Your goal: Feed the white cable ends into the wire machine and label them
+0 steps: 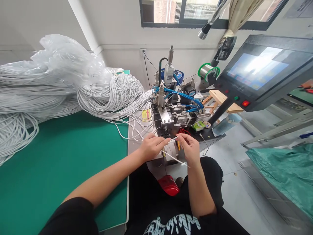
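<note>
A thin white cable (173,139) runs between my two hands in front of a small machine (168,112). My left hand (153,147) is closed on the cable, with thumb and fingers pointing right. The fingertips of my right hand (188,146) pinch the cable near its end. Another length of white cable (174,158) slants down to the right below my hands, passing toward my right wrist. Just behind my fingers are the machine's metal blocks, and a white round part (171,150) sits below them.
Bundles of white cable (122,93), partly under clear plastic (70,62), lie on the green mat (80,143) at left. A touchscreen panel (259,70) stands at right. A wire spool (207,71) is behind the machine. A red object (168,185) shows below.
</note>
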`<state>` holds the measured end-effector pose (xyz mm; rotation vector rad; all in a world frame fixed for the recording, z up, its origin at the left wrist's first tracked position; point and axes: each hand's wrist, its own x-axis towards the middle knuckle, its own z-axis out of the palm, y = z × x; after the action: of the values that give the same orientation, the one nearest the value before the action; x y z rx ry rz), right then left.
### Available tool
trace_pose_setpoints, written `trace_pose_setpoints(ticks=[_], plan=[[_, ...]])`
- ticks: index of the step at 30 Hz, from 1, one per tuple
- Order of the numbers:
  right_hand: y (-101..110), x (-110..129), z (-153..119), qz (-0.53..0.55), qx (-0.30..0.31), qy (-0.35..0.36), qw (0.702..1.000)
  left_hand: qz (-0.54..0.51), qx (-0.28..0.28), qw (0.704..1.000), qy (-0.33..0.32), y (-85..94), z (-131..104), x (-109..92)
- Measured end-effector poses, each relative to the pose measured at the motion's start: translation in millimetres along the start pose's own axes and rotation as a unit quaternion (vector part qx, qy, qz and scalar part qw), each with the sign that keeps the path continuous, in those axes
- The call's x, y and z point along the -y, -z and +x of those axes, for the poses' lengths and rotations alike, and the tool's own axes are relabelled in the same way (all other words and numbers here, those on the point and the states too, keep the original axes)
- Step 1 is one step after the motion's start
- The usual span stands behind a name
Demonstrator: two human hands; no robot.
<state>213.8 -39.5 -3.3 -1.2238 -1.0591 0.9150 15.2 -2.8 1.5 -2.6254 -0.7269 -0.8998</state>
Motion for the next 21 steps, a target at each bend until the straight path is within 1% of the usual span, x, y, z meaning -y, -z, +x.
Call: trace_pose_setpoints(ticks=[2, 5, 7, 9, 11, 13, 16, 18, 21], plan=[[-5, -3, 5, 0.021, 0.019, 0.000, 1.000, 0.002, 0.006, 1.000, 0.019, -1.9, -2, 2], [-5, -5, 11, 0.042, 0.074, -0.018, 0.996, 0.014, 0.008, 0.998, 0.057, -3.6, -3, 5], [-1, -7, 15, 0.037, 0.111, -0.035, 0.993, 0.021, 0.030, 0.996, 0.081, -3.8, -2, 5], [3, -9, 19, 0.015, 0.132, -0.041, 0.990, 0.024, 0.058, 0.993, 0.098, -3.3, -1, 4], [6, -12, 24, -0.029, 0.133, -0.028, 0.990, 0.025, 0.080, 0.991, 0.102, -2.4, 0, 4], [7, -14, 29, -0.096, 0.120, -0.002, 0.988, 0.030, 0.098, 0.990, 0.100, -1.5, 1, 3], [5, -17, 34, -0.179, 0.103, 0.032, 0.978, 0.040, 0.118, 0.987, 0.097, -0.8, 2, 2], [3, -20, 37, -0.189, 0.103, 0.042, 0.976, 0.046, 0.130, 0.985, 0.101, -0.8, 3, 2], [0, -27, 42, -0.161, 0.114, 0.046, 0.979, 0.048, 0.149, 0.982, 0.108, -0.9, 5, 3]])
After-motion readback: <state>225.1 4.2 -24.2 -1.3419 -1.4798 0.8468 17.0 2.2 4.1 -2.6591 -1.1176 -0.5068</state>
